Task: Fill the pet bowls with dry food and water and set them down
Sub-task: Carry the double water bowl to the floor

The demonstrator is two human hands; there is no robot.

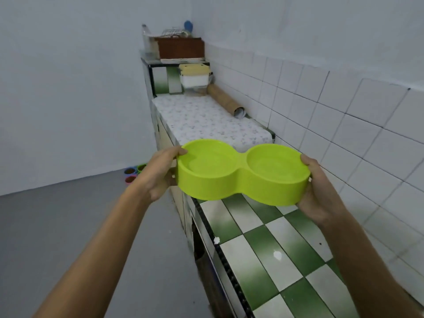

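Green-and-white tiled counter [270, 255] nearest, lower right. Above its far edge, held in the air: lime-green double pet bowl [241, 180], both wells without dry food; water not discernible. Left hand [160, 173] gripping left end, thumb over rim. Right hand [319, 189] gripping right end, thumb on rim, fingers beneath. Beyond: patterned worktop [206, 120], cardboard tube [226, 98]. On floor by far wall: small coloured bowls [134, 172].

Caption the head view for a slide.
Both hands hold an empty green double pet bowl above the checkered counter.
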